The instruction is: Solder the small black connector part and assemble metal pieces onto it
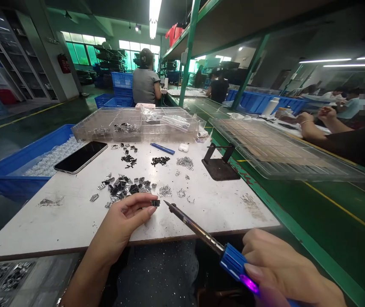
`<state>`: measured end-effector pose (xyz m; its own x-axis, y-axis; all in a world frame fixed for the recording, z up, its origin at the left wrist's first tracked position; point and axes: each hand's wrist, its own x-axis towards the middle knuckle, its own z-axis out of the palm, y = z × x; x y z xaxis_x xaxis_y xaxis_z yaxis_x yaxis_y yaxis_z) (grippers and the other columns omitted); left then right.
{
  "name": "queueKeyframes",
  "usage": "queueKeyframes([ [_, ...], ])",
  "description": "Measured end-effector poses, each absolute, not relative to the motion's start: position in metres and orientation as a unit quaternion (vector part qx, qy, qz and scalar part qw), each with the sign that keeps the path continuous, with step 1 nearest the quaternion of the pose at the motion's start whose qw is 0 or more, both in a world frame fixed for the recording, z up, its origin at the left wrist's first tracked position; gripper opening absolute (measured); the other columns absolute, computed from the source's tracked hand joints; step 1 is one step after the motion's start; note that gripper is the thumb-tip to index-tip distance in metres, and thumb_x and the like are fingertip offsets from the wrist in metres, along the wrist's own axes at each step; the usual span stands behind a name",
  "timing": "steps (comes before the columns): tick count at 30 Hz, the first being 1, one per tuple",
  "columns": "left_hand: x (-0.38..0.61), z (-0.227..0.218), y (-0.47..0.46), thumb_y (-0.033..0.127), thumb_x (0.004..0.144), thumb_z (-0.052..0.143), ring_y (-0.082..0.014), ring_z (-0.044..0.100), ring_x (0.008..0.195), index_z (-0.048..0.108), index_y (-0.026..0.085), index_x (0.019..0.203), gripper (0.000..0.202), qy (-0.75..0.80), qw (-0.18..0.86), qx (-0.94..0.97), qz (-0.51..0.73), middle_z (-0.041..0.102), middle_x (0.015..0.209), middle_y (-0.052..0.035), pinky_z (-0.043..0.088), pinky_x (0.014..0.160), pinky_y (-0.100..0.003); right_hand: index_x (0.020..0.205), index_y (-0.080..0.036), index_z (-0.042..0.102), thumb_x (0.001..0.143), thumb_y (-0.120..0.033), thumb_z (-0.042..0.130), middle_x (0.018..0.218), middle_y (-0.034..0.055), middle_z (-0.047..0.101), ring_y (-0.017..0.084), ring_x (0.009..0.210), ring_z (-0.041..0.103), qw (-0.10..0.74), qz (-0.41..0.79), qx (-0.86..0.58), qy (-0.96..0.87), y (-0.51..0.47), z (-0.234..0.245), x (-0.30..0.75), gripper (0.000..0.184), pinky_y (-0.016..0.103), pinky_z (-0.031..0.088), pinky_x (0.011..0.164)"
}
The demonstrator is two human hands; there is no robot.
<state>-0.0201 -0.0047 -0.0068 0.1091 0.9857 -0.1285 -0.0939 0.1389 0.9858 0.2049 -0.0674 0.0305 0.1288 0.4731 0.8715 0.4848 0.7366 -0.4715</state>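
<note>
Black small clip part sits pinched between the left hand's thumb and fingertips, low over the white table, near edge; its own long axis is too small to tell. Soldering iron lies to the part's right, long axis running from lower right up to upper left, tip pointing at the part and just beside it, not clearly touching; the right hand is wrapped tight on its blue handle. Loose metal pieces lie just beyond the left fingers.
</note>
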Motion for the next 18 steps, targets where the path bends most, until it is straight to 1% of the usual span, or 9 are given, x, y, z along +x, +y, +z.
queueKeyframes([
  [2, -0.019, -0.008, -0.006, 0.033, 0.074, 0.074, -0.0173, 0.06, 0.098, 0.068, 0.024, 0.101, 0.029, 0.494, 0.564, 0.477, 0.459, 0.067, 0.102, -0.0033, 0.05, 0.084, -0.023, 0.066, -0.017, 0.062, 0.078, -0.015, 0.06, 0.053, -0.0001, 0.049, 0.014, 0.044, 0.048, 0.682, 0.028, -0.355, -0.638, -0.067, 0.028, 0.205, 0.013, 0.036, 0.046, 0.049],
  [3, -0.019, -0.008, -0.006, 0.033, 0.073, 0.074, -0.0178, 0.061, 0.097, 0.068, 0.024, 0.101, 0.029, 0.498, 0.558, 0.482, 0.457, 0.067, 0.1, -0.0034, 0.051, 0.084, -0.023, 0.065, -0.017, 0.063, 0.075, -0.012, 0.061, 0.053, -0.0001, 0.049, 0.014, 0.044, 0.047, 0.682, 0.043, -0.349, -0.642, -0.067, 0.026, 0.205, 0.011, 0.036, 0.045, 0.049],
  [7, -0.014, -0.005, -0.008, 0.033, 0.071, 0.075, -0.0179, 0.063, 0.089, 0.069, 0.023, 0.097, 0.028, 0.515, 0.525, 0.496, 0.461, 0.068, 0.093, -0.0041, 0.053, 0.074, -0.022, 0.068, -0.015, 0.063, 0.067, -0.005, 0.059, 0.054, -0.0008, 0.049, 0.012, 0.043, 0.045, 0.65, 0.074, -0.32, -0.685, -0.063, 0.023, 0.209, 0.011, 0.032, 0.042, 0.047],
  [10, -0.011, -0.002, -0.011, 0.032, 0.072, 0.073, -0.0161, 0.063, 0.079, 0.069, 0.022, 0.096, 0.026, 0.526, 0.505, 0.502, 0.464, 0.067, 0.088, -0.0035, 0.053, 0.067, -0.022, 0.067, -0.015, 0.061, 0.065, -0.002, 0.057, 0.052, -0.0015, 0.046, 0.011, 0.042, 0.042, 0.659, 0.078, -0.308, -0.682, -0.06, 0.023, 0.208, 0.013, 0.029, 0.037, 0.045],
  [13, -0.009, 0.0, -0.012, 0.03, 0.073, 0.072, -0.0153, 0.062, 0.076, 0.068, 0.021, 0.094, 0.023, 0.526, 0.497, 0.509, 0.465, 0.066, 0.085, -0.0029, 0.052, 0.066, -0.022, 0.065, -0.015, 0.059, 0.064, -0.001, 0.056, 0.051, -0.0023, 0.045, 0.01, 0.04, 0.039, 0.661, 0.07, -0.302, -0.684, -0.057, 0.023, 0.204, 0.014, 0.027, 0.032, 0.043],
  [16, -0.009, 0.002, -0.013, 0.029, 0.072, 0.073, -0.0159, 0.062, 0.077, 0.068, 0.021, 0.094, 0.023, 0.524, 0.494, 0.517, 0.463, 0.066, 0.085, -0.0033, 0.052, 0.067, -0.023, 0.063, -0.016, 0.057, 0.065, -0.002, 0.057, 0.05, -0.0029, 0.045, 0.01, 0.039, 0.039, 0.661, 0.057, -0.317, -0.677, -0.058, 0.023, 0.2, 0.014, 0.028, 0.034, 0.043],
  [18, -0.008, 0.002, -0.013, 0.03, 0.072, 0.072, -0.0162, 0.062, 0.075, 0.068, 0.021, 0.093, 0.023, 0.532, 0.489, 0.514, 0.462, 0.066, 0.083, -0.0033, 0.052, 0.066, -0.024, 0.063, -0.017, 0.058, 0.066, -0.004, 0.058, 0.05, -0.0033, 0.046, 0.011, 0.039, 0.042, 0.657, 0.047, -0.326, -0.679, -0.061, 0.025, 0.199, 0.013, 0.029, 0.036, 0.044],
])
